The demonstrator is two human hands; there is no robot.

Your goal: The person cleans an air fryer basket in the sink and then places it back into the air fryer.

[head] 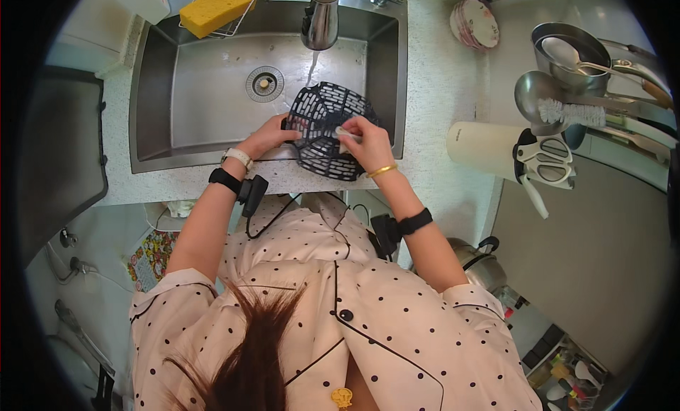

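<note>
A dark slotted grille (319, 108), rounded in outline and split by ribs, is held tilted over the front right of the stainless steel sink (212, 76). My left hand (268, 137) grips its left edge, with some fingers behind it. My right hand (366, 142) pinches a small off-white piece (342, 140), perhaps a cloth or sponge, against the grille's face. Above them is the metal faucet head (321, 25), and a thin stream of water (312, 65) falls from it behind the grille. The drain strainer (265, 84) lies left of the grille.
A yellow sponge (217, 10) rests on a wire rack at the sink's back left. On the right counter are stacked patterned dishes (475, 24), a cream holder (483, 150) with scissors (547, 158), and metal pots and ladles (571, 60). A dark panel (64, 150) stands left.
</note>
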